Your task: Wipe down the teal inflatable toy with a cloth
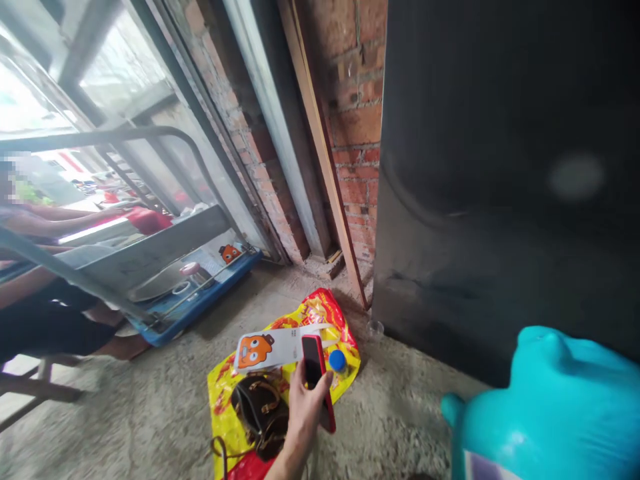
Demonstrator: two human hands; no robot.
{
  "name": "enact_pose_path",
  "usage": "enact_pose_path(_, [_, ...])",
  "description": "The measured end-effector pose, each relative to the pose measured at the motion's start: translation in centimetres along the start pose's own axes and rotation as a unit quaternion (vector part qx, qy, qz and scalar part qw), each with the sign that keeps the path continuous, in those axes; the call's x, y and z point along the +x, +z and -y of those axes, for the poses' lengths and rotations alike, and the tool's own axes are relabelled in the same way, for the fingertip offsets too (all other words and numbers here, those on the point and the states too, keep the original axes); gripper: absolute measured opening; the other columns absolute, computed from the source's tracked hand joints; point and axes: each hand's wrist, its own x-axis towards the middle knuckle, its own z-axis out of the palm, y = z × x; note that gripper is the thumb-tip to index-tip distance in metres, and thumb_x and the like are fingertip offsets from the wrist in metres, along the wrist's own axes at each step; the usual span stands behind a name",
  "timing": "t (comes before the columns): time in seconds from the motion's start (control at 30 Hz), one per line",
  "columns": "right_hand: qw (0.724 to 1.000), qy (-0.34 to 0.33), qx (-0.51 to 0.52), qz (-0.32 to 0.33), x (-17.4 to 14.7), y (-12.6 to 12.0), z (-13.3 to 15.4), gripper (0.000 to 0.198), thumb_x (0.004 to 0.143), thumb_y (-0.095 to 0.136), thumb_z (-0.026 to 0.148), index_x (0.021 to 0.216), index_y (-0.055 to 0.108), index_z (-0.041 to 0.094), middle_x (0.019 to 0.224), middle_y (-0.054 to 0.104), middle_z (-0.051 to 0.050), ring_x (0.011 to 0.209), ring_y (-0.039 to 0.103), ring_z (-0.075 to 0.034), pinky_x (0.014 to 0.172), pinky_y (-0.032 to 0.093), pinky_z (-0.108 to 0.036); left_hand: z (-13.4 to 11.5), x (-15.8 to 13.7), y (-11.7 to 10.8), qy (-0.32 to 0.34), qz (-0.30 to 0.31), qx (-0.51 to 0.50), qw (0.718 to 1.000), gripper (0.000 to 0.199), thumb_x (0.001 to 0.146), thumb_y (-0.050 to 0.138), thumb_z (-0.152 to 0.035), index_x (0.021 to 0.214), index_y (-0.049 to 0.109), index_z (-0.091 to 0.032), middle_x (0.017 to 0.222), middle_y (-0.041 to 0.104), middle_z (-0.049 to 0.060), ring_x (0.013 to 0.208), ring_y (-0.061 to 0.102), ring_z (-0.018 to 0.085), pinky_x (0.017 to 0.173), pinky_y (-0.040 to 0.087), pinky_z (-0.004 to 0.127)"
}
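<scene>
My left hand [306, 403] reaches in from the bottom, closed around a smartphone [313, 360] with a dark screen and red case. The thumb lies across the phone on the right and the fingers are to its left. Under the hand, a yellow and red plastic bag [223, 387] is spread on the floor. A small dark brown handbag [256, 403] with tan handles rests on it, left of my wrist. Beyond the phone lies a white card or flat packet [285, 348] with an orange cartoon face. A blue cap [337, 361] sits right of the phone. My right hand is out of view.
A turquoise plastic figure [560, 407] stands at lower right before a large dark panel [500, 200]. At left is a blue platform trolley [205, 293] carrying items. Another person's arm [85, 223] extends behind it. A wooden plank [325, 160] leans by the brick wall [357, 127].
</scene>
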Motion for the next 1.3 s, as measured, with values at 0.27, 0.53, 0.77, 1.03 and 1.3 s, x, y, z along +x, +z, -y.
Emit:
enact_pose_path(0.27, [0.977, 0.100, 0.179, -0.051, -2.9, -8.5, 5.6, 0.074, 0.057, 0.057, 0.072, 0.128, 0.044, 0.057, 0.119, 0.062, -0.002, 0.112, 0.054, -0.048, 0.058, 0.050, -0.061, -11.1, -9.3, -2.8, 0.023, 0.349, -0.174, 0.920, 0.094, 0.048, 0.077, -0.060, 0.130, 0.053, -0.022, 0.132, 0.060, 0.009, 0.126, 0.050, 0.033, 0.102, 0.049, 0.041])
enact_pose_path(0.53, [0.842, 0.083, 0.533, 0.025, -7.0, -19.8, 13.6, 0.083, 0.075, 0.059, 0.070, 0.142, 0.038, 0.027, 0.130, 0.057, -0.007, 0.108, 0.059, -0.025, 0.087, 0.051, -0.036, -21.5, -17.9, -5.3, 0.137, 0.557, -0.163, 0.803, 0.079, 0.059, 0.072, -0.059, 0.126, 0.057, -0.020, 0.129, 0.061, 0.009, 0.122, 0.052, 0.036, 0.103, 0.044, 0.048])
enact_pose_path(0.77, [0.847, 0.060, 0.528, -0.001, -8.9, -23.4, 11.6, 0.071, 0.079, 0.064, 0.060, 0.138, 0.043, 0.025, 0.117, 0.061, -0.005, 0.106, 0.058, -0.023, 0.093, 0.047, -0.034, -23.5, -24.2, -4.5, 0.152, 0.651, -0.243, 0.703, 0.076, 0.065, 0.072, -0.057, 0.129, 0.054, -0.020, 0.115, 0.067, 0.008, 0.109, 0.059, 0.032, 0.095, 0.047, 0.044])
enact_pose_path(1.03, [0.851, 0.072, 0.518, -0.050, -10.5, -24.3, 9.0, 0.077, 0.075, 0.068, 0.056, 0.141, 0.039, 0.027, 0.111, 0.063, -0.002, 0.094, 0.061, -0.022, 0.082, 0.051, -0.033, -24.0, -27.4, -3.1, 0.157, 0.670, -0.225, 0.690, 0.071, 0.068, 0.069, -0.058, 0.127, 0.057, -0.020, 0.121, 0.064, 0.011, 0.120, 0.053, 0.034, 0.104, 0.039, 0.050])
enact_pose_path(1.3, [0.826, 0.033, 0.560, -0.053, -10.9, -24.4, 7.0, 0.078, 0.074, 0.071, 0.051, 0.141, 0.037, 0.030, 0.123, 0.059, -0.005, 0.105, 0.059, -0.025, 0.092, 0.049, -0.040, -24.2, -29.1, -1.7, 0.195, 0.653, -0.253, 0.686, 0.065, 0.071, 0.067, -0.051, 0.124, 0.057, -0.016, 0.113, 0.067, 0.011, 0.107, 0.060, 0.030, 0.097, 0.046, 0.045])
